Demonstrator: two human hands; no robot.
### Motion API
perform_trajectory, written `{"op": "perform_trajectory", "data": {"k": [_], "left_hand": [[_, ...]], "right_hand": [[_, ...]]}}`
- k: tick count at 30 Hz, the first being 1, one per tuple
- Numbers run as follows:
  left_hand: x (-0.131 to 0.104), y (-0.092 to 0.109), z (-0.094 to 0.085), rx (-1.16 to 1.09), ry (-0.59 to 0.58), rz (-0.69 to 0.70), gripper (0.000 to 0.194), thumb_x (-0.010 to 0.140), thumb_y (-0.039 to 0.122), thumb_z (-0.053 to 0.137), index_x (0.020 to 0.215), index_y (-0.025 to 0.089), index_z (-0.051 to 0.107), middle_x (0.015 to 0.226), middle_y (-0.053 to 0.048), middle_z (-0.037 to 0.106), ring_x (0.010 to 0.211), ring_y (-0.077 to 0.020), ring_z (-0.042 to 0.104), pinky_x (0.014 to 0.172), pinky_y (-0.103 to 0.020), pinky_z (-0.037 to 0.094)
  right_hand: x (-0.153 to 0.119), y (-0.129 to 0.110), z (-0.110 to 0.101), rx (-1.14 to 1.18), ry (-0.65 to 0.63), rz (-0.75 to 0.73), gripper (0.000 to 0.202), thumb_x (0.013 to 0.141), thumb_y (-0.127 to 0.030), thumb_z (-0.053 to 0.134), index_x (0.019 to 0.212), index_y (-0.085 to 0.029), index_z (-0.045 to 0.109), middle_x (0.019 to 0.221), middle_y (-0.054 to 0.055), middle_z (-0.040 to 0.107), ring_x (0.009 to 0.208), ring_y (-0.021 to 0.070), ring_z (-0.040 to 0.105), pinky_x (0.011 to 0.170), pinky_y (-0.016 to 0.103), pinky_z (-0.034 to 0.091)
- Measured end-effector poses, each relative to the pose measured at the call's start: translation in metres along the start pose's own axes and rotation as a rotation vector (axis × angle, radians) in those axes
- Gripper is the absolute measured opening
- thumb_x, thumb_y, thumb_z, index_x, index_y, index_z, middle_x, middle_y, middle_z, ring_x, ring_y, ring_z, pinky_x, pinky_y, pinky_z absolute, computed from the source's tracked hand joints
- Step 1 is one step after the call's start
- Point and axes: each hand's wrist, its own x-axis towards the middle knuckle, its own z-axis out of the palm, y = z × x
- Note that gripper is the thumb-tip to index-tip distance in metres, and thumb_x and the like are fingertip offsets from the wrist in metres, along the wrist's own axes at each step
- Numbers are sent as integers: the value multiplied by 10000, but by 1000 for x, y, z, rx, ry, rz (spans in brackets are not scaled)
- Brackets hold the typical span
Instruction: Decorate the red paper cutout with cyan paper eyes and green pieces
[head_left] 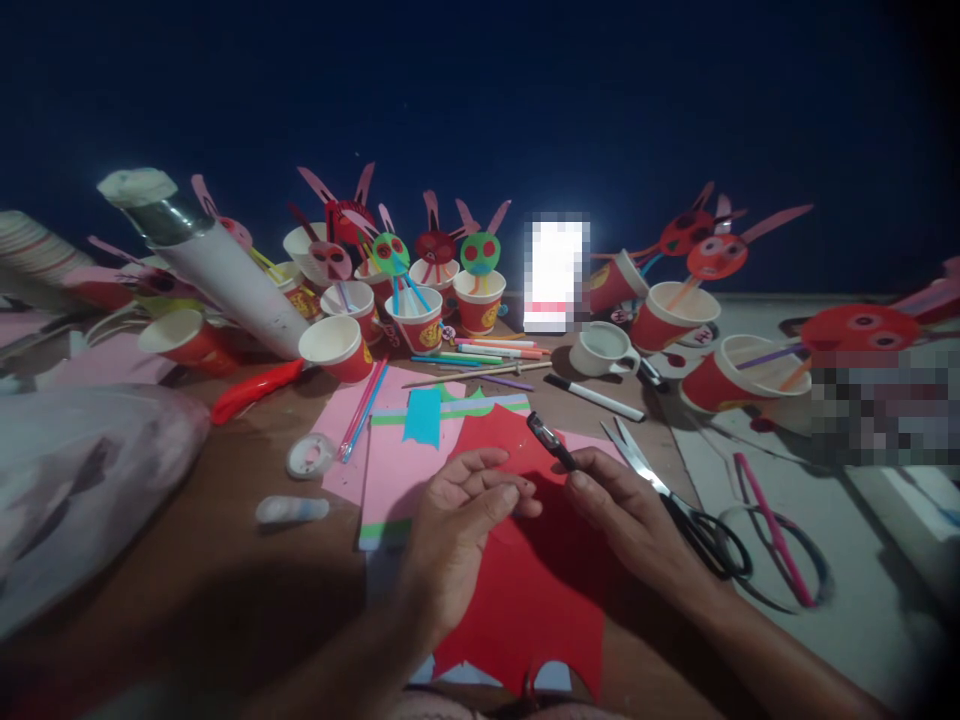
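My right hand [619,500] grips a slim black pen-like tool [551,438] between thumb and fingers, its glossy end pointing up and left. Facing it, my left hand [472,515] has its thumb pressed to curled fingers; a tiny dark speck shows at the fingertips, too small to name. Both hands hover over a large red paper sheet [540,590] with scalloped, cut edges. Beneath that lies a stack of pink paper [397,470] with green and white edges, a blue paper piece [424,417] on top. Black-handled scissors [679,500] lie beside my right wrist, blades apart.
Red paper cups [416,318] holding paper animal faces on straws line the back, near a lit phone [556,270]. A white mug [602,348], markers [502,350], a tape roll [310,456], a small bottle [292,510] and a plastic bag [97,490] surround the paper.
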Motion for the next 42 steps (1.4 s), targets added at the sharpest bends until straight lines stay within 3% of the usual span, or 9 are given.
{"op": "perform_trajectory", "data": {"k": [5, 10, 14, 19, 27, 36, 42], "left_hand": [[0, -2, -1, 35, 26, -53, 387, 769, 164, 665, 1113, 90, 505, 754, -63, 711, 704, -164, 689, 746, -265, 503], [0, -2, -1, 25, 53, -81, 453, 810, 203, 622, 1192, 58, 427, 954, -170, 703, 879, -241, 684, 842, -345, 490], [1, -1, -1, 28, 37, -86, 447, 833, 209, 599, 1207, 56, 410, 1022, -197, 682, 936, -259, 669, 879, -367, 475], [1, -1, 0, 28, 32, -87, 445, 805, 173, 632, 1188, 70, 430, 1005, -174, 690, 916, -235, 674, 880, -347, 477], [1, -2, 1, 33, 3, -49, 271, 710, 74, 644, 961, 101, 547, 703, -41, 691, 680, -141, 664, 723, -249, 500], [2, -2, 0, 70, 14, -66, 266, 691, 52, 595, 948, 104, 557, 719, -51, 698, 675, -153, 670, 720, -252, 486], [2, -1, 1, 47, -8, -69, 289, 694, 77, 645, 971, 105, 565, 805, -64, 702, 756, -159, 669, 781, -264, 474]], "right_hand": [[0, 1, 0, -19, -5, -11, 252, 891, -440, 495, 952, -206, 566, 684, -22, 472, 555, 99, 369, 496, 234, 300], [0, 3, -1, 30, -13, -8, 250, 900, -433, 488, 970, -204, 557, 639, -37, 424, 528, 91, 333, 472, 228, 268], [1, 4, -1, 54, -17, -18, 245, 901, -430, 493, 976, -206, 556, 632, -40, 415, 537, 93, 342, 480, 227, 275], [1, 2, 0, 21, -7, -18, 273, 890, -443, 501, 973, -193, 573, 629, -33, 434, 532, 95, 358, 481, 229, 300], [-1, -2, -1, -12, 7, -10, 245, 881, -442, 512, 931, -212, 578, 625, -33, 445, 517, 99, 361, 468, 228, 309], [0, 1, 0, -50, -5, -41, 224, 901, -418, 487, 935, -214, 573, 707, -6, 514, 623, 126, 456, 585, 258, 397], [0, 1, -1, -63, 4, -49, 225, 895, -414, 497, 928, -206, 577, 683, -15, 507, 562, 111, 430, 534, 245, 383]]}}
